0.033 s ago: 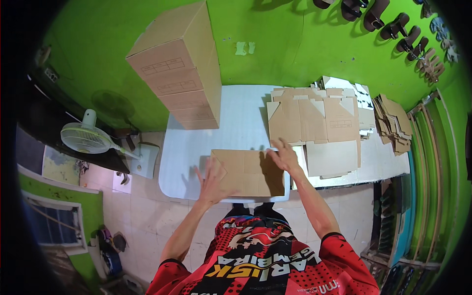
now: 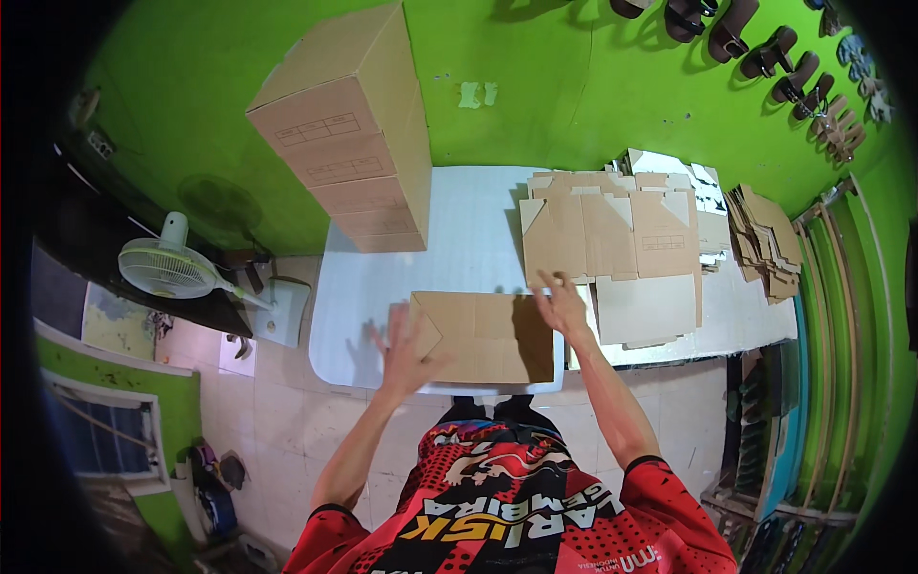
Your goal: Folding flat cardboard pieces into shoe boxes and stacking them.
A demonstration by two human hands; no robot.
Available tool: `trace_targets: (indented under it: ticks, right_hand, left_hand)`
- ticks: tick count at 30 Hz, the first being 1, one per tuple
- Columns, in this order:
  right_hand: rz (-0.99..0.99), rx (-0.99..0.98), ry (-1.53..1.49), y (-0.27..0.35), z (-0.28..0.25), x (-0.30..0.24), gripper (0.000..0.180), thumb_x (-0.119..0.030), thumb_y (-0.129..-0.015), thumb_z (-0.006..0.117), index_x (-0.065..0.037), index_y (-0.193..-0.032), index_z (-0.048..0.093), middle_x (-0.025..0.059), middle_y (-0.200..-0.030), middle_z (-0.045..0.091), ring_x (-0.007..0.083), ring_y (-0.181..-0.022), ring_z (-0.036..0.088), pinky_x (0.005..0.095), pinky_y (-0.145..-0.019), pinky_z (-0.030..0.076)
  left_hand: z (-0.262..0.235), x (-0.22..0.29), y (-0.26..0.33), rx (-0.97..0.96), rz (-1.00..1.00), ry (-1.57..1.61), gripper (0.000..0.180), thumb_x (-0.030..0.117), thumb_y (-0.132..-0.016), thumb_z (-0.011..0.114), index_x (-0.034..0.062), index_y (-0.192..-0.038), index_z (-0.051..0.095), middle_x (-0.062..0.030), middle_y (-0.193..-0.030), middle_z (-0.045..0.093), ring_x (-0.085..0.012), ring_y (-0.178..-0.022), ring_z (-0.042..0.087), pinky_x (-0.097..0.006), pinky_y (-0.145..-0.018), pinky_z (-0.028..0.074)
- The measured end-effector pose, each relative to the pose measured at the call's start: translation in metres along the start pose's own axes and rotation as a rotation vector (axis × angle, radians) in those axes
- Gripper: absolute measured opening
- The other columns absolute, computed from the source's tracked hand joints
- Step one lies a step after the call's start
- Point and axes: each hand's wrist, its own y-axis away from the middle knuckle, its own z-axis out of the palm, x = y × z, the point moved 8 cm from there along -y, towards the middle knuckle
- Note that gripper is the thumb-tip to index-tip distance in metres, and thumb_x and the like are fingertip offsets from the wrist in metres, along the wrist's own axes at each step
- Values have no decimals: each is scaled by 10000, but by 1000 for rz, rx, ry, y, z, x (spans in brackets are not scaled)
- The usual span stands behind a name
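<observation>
A brown cardboard box [image 2: 478, 340] lies near the front edge of the white table [image 2: 469, 215]. Fingers spread, my left hand [image 2: 406, 354] hovers at the box's left end; whether it touches the cardboard I cannot tell. By the right far corner is my right hand [image 2: 561, 306], its fingers apart and nothing in them. A dark shadow falls across the box's right end.
At the table's far left stands a tall stack of brown boxes [image 2: 349, 143]. Flattened cardboard [image 2: 607, 239] is piled to the right, with more folded sheets [image 2: 765, 239] beyond. A fan [image 2: 172, 268] stands left of the table. Sandals [image 2: 770, 53] hang on the green wall.
My left hand has shifted slightly left, and my right hand has moved a little right and nearer to me, off the box's corner. The box stays in nearly the same place.
</observation>
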Motion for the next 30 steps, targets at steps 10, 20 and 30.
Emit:
trace_targets:
  ticks: [10,20,30]
  right_hand:
    - [250,-353,81,8,17,46,653,-701,-984,492,-189,-1330,705,154,-968,790,373,-996,756,525,-913,570]
    - [303,-70,-58,50,-138,-59,533,-596,-1058,494,-116,-1206,673,84,-646,703,335,-665,716,472,-683,527]
    - [95,106,-378,94,-202,-102,448,-323,-984,714,-53,-1342,702,140,-902,702,201,-778,643,371,-731,517]
  left_hand:
    - [21,-94,-62,-238,-457,773,661,573,-1063,485,30,-1405,644,-133,-1279,715,-230,-1113,645,-343,-1007,479]
    - [-98,-54,-23,41,-535,756,709,587,-1041,556,-76,-1243,705,-149,-1056,731,-208,-1017,622,-334,-919,483]
    - [-131,-27,27,113,-245,819,461,326,-964,753,-43,-1238,712,-151,-1171,712,-221,-1114,637,-370,-963,496]
